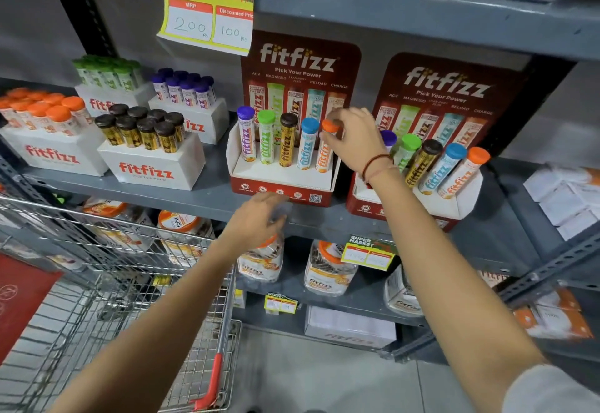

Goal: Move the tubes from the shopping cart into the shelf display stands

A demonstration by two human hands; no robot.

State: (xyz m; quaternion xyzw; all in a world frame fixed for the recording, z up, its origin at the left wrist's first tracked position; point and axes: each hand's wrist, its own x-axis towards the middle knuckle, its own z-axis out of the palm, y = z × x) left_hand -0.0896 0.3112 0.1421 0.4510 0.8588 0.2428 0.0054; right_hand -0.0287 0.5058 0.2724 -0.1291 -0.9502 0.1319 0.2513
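Observation:
Two red fitfizz display stands sit on the grey shelf. The left stand (281,185) holds several upright tubes with purple, green, brown, blue and orange caps. My right hand (352,139) grips the orange-capped tube (325,152) at its cap, at the right end of that stand. The right stand (451,208) holds several leaning tubes. My left hand (256,217) hangs below the left stand's front, fingers curled, blurred; nothing shows in it. The wire shopping cart (107,269) is at lower left.
White fitfizz boxes (149,165) with orange, brown, green and purple capped tubes fill the shelf's left part. Jars (328,269) stand on the lower shelf. A price sign (207,19) hangs from the upper shelf. White packets (565,198) lie at far right.

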